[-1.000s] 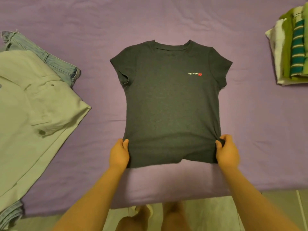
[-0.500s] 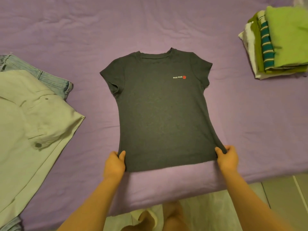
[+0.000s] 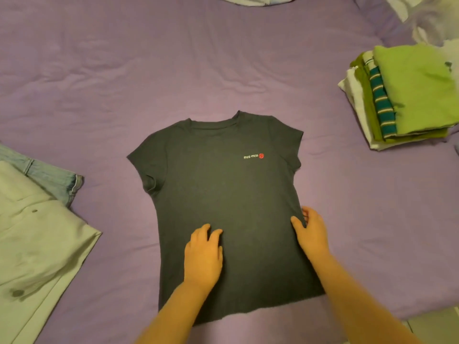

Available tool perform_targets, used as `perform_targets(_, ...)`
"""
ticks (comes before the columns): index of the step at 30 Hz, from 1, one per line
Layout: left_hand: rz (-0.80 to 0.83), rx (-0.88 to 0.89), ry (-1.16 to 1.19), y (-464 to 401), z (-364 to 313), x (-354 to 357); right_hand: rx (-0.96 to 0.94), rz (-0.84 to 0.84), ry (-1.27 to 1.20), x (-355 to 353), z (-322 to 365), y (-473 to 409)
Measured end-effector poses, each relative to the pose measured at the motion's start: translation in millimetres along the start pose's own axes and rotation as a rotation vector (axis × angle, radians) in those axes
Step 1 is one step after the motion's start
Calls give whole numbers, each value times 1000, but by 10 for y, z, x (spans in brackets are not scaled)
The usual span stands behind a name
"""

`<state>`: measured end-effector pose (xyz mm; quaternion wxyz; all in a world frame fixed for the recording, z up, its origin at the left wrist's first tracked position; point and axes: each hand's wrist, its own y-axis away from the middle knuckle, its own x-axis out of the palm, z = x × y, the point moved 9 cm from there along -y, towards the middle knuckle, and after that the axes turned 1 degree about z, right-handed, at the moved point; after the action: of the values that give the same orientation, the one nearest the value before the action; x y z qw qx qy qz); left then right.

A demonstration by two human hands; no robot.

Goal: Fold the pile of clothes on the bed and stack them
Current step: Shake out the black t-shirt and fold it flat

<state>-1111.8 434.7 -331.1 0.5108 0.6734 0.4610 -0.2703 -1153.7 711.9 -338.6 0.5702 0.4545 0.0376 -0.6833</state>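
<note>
Nearest, two bare forearms reaching in from the bottom edge. Left hand (image 3: 203,256) lying palm-down on the lower body of the dark grey short-sleeved T-shirt (image 3: 223,194), fingers (image 3: 210,235) slightly bent and close together, tips touching the cloth — gripping nothing. Right hand (image 3: 313,233) at the shirt's right side seam, just above the hem; fingers (image 3: 306,216) loosely spread and relaxed, thumb lying on the fabric near the edge, the rest blurred at the border between cloth and sheet. Cannot tell whether any fabric is pinched there; appears to be merely touching.

T-shirt spread flat and face-up at the middle of the purple bed sheet (image 3: 99,83), neckline pointing away, hem closest, both sleeves laid out, a small white-and-red logo (image 3: 253,156) on the chest toward the right.

To the left, well apart from the shirt, a pale green unfolded garment with buttons (image 3: 37,244) lying partly over light blue denim jeans (image 3: 54,178).

Farther off at the right, a stack of folded clothes (image 3: 402,95) — bright green piece on top, a teal-and-white striped layer and white cloth showing at its side.

At the far edge, bits of white fabric (image 3: 255,0) at top centre, more rumpled white cloth (image 3: 427,18) in the top right corner.
</note>
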Motion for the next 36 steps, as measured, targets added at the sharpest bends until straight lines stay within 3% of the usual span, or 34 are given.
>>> perform_targets(3, 85, 109, -117, -532, -402, -5, 110, -12, -270, -42, 227, -501)
perform_targets(11, 136, 256, -296, -1832, -1166, -114, 148, 10, -564, -42, 866, -1704)
perform_targets(18, 150, 349, -431, -2442, -1388, -240, -76, 45, -459, -58, 1032, -1974)
perform_targets(22, 145, 307, -434, -2674, -1389, -449, -299, 10, -256, -97, 1337, -1896)
perform_targets(25, 110, 271, -371, -2588, -1155, -546, -483, 112, 23, 170, 1623, -1694)
perform_targets(28, 69, 240, -344, -2317, -692, -584, -503, 221, 378, 546, 1632, -1557)
perform_targets(31, 56, 156, -340, -2062, -135, -633, -615, 30, 666, 616, 1719, -1499)
perform_targets(36, 45, 79, -402, -1829, 535, -814, -484, 111, 980, 866, 1590, -1595)
